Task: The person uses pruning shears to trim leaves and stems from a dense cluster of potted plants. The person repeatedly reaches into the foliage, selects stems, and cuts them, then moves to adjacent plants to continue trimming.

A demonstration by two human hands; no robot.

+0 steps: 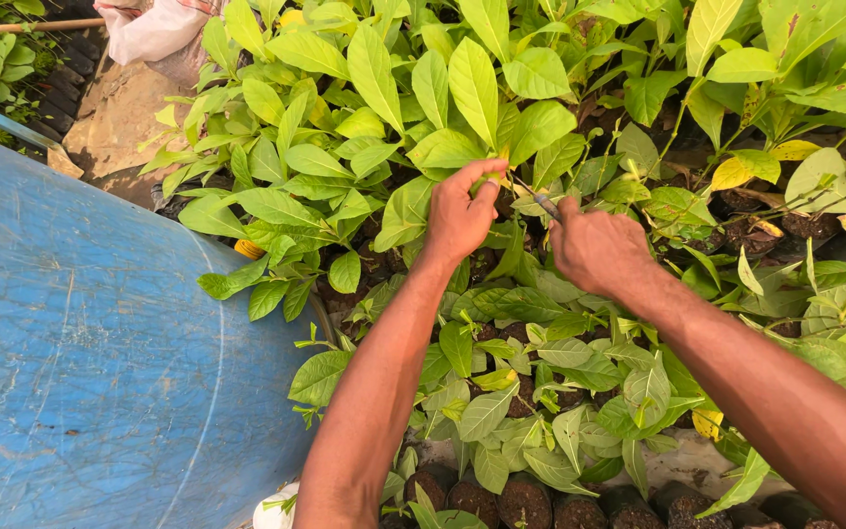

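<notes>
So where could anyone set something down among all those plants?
The blue surface left of the seedlings is bare, also the brown ground above it. Around the left hand and right hand, leaves crowd every gap.

**Bags around the seedlings, no labels or screens**

We see no labels, signs or screens here. The only packaging is the row of small black nursery bags (524,502) along the bottom edge, round-mouthed and filled with dark soil, standing side by side under the leaves. At the top left a pale, crumpled sack (154,31) lies on the ground, whitish with a pinkish tinge.
</notes>
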